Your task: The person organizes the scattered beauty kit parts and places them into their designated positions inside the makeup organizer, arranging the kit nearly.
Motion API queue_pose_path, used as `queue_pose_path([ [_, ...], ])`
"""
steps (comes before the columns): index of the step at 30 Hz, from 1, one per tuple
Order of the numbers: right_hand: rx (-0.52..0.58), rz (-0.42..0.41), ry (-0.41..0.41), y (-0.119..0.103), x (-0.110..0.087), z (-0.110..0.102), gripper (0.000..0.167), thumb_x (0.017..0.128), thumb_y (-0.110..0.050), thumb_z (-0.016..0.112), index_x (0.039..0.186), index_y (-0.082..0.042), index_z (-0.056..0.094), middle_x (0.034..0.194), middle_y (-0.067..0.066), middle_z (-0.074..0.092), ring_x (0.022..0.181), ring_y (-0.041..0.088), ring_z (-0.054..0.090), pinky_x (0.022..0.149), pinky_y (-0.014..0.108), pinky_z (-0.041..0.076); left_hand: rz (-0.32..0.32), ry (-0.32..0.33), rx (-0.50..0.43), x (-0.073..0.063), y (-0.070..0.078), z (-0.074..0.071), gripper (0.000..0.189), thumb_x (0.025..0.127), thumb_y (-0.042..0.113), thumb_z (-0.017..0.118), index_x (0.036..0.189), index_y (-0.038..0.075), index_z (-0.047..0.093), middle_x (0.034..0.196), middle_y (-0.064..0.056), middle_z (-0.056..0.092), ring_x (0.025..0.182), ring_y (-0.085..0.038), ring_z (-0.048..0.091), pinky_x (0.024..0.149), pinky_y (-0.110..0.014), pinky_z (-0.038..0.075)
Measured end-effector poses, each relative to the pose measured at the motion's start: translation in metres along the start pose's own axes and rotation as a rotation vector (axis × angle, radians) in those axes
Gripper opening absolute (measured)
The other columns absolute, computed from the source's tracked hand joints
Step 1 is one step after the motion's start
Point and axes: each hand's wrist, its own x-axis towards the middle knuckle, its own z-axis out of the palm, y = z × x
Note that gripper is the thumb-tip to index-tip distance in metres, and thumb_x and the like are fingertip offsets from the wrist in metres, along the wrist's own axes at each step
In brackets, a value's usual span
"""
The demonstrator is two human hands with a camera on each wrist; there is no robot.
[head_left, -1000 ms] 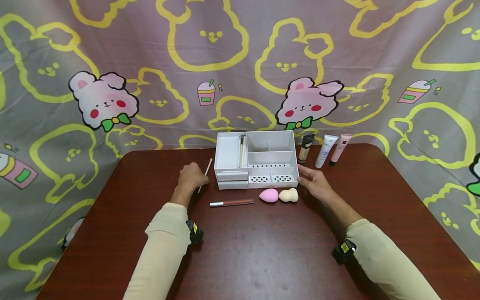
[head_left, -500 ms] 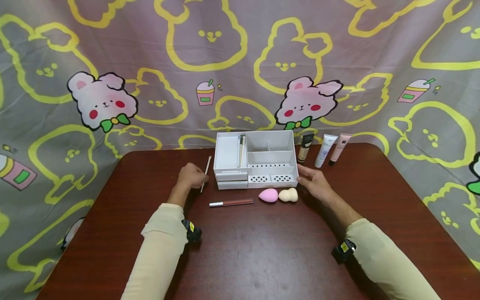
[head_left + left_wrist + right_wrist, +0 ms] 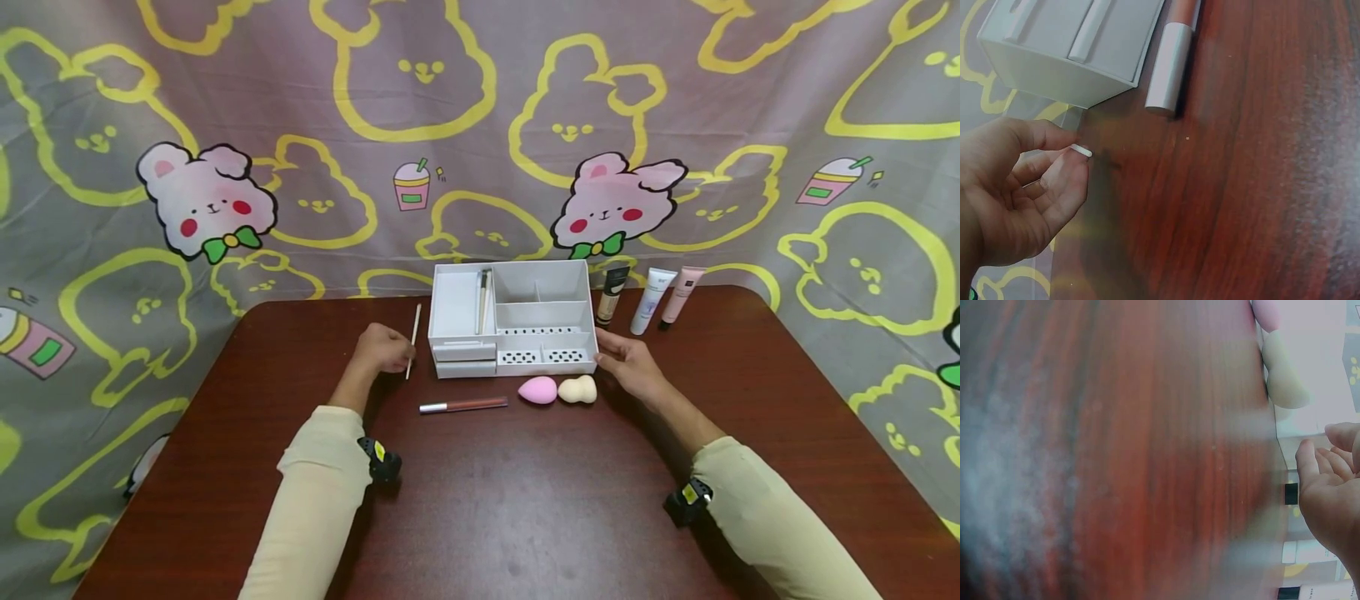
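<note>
My left hand (image 3: 386, 348) pinches a thin pale stick (image 3: 417, 321) between thumb and fingers, just left of the white organizer (image 3: 459, 300). In the left wrist view, one rounded end of the stick (image 3: 1082, 150) pokes out from the fingertips over the table. Two brushes (image 3: 483, 304) lean in the organizer's left compartment. At the organizer's right side rests my right hand (image 3: 633, 367), its thumb by the front corner and its fingers along the wall, loosely extended. In front lie a pink egg-shaped sponge (image 3: 537, 390), a cream sponge (image 3: 577, 389) and a lip gloss tube (image 3: 463, 406).
Right of the organizer stand a dark-capped beige tube (image 3: 611, 296), a white tube (image 3: 652, 302) and a pink tube (image 3: 682, 298). They stand on a dark red wooden table (image 3: 510, 508). A patterned curtain (image 3: 300, 108) hangs close behind the table.
The stick in my left hand has turned more upright and shifted slightly left. My left forearm has also moved a little left. The right hand and the organizer look unmoved.
</note>
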Motion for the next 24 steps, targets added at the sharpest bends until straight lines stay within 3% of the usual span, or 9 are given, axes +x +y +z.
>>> queue_pose_path([
  [4,-0.009,-0.004,0.0,0.0,0.0,0.0,0.053,0.099,0.003,0.056,0.149,0.01,0.04,0.149,0.031,0.045,0.127,0.022,0.058,0.086,0.0,0.047,-0.001,-0.008,-0.056,-0.001,0.004,-0.001,0.03,0.082,0.0,0.065,0.107,-0.014,0.072,0.057,0.003,0.064,0.053,-0.005,0.062,0.055,-0.019,0.06],
  [11,0.001,-0.002,-0.005,0.0,0.0,0.0,0.054,0.099,0.004,0.055,0.15,0.011,0.038,0.15,0.031,0.044,0.132,0.031,0.053,0.087,-0.001,0.046,-0.007,-0.01,-0.094,-0.002,0.012,-0.003,0.032,0.086,0.001,0.066,0.114,-0.015,0.07,0.06,0.005,0.063,0.053,-0.004,0.061,0.056,-0.019,0.06],
  [19,0.01,-0.009,-0.008,0.001,0.0,0.0,0.054,0.099,0.005,0.054,0.15,0.012,0.038,0.15,0.032,0.043,0.125,0.015,0.059,0.087,0.0,0.047,-0.001,-0.049,-0.214,0.001,0.018,-0.002,0.034,0.09,0.0,0.063,0.119,-0.017,0.064,0.074,-0.002,0.071,0.056,-0.002,0.061,0.057,-0.015,0.059],
  [24,0.001,-0.013,-0.01,0.001,0.0,0.0,0.054,0.099,0.004,0.054,0.15,0.012,0.038,0.15,0.031,0.043,0.129,0.022,0.056,0.087,0.0,0.046,-0.009,-0.048,-0.271,-0.002,0.027,-0.004,0.035,0.09,-0.001,0.064,0.121,-0.019,0.062,0.072,0.0,0.069,0.058,-0.003,0.062,0.058,-0.014,0.058],
])
